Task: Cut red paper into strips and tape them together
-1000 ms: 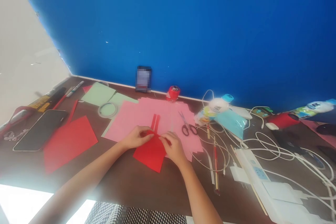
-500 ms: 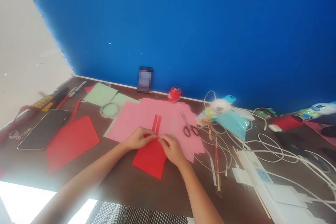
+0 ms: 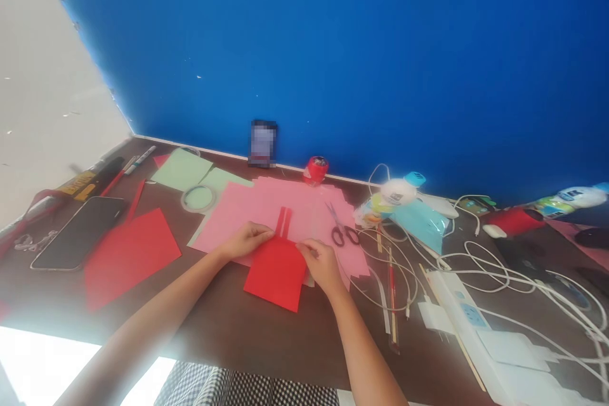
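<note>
A red sheet of paper (image 3: 276, 276) is pinched by both hands along its far edge, its near edge toward me. My left hand (image 3: 245, 240) grips the upper left corner between thumb and fingers. At the upper right corner, my right hand (image 3: 320, 259) is closed on the same sheet. Just beyond it, two narrow red paper strips (image 3: 283, 222) lie side by side on a spread of pink paper sheets (image 3: 314, 206). Dark-handled scissors (image 3: 343, 235) rest on the pink paper, right of the strips.
To the left lie another red sheet (image 3: 136, 259), a phone (image 3: 78, 233), pale green papers (image 3: 183, 169) and a tape roll (image 3: 198, 198). A red container (image 3: 316, 170) stands near the blue wall. Glue bottle (image 3: 392, 195), cables and a power strip (image 3: 469, 311) fill the right side.
My hands have moved apart, the left one leftward and the right one slightly rightward. The red sheet now shows wider between them, its near edge raised a little.
</note>
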`<state>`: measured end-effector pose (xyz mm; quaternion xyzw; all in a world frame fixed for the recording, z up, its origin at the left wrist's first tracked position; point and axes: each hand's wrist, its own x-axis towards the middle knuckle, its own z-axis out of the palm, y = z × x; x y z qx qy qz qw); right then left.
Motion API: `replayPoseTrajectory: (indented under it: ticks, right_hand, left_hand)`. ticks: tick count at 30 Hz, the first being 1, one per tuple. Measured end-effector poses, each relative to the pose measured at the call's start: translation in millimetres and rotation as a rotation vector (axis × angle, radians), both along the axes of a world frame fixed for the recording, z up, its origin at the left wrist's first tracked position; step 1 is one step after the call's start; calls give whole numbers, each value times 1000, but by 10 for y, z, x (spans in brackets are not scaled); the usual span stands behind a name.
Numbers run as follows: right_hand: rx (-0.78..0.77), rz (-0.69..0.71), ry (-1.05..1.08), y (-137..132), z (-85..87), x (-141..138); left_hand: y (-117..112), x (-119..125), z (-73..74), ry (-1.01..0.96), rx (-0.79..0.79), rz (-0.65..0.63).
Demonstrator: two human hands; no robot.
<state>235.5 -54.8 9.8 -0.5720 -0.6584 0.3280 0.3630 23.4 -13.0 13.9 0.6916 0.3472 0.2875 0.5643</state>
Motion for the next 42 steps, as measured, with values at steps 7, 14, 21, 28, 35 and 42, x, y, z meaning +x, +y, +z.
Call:
replayPoseTrajectory:
  ticks: [7, 14, 21, 28, 35, 42]
  right_hand:
    - [-4, -56, 56, 9, -17, 39]
    - [-40, -49, 113, 3, 1, 9]
    - [-73, 38, 182, -37, 51, -146]
    - [-59, 60, 192, -53, 69, -161]
    - [-81, -24, 222, -28, 51, -113]
    - [-38, -86, 236, -7, 15, -65]
  left_hand:
    - [18, -39, -51, -137, -244, 45]
    - [8, 8, -45, -74, -171, 146]
    - [-60, 94, -16, 2, -79, 159]
    - [-51, 79, -32, -33, -145, 84]
    - [-38, 40, 8, -114, -182, 47]
    - [11, -6, -49, -166, -281, 49]
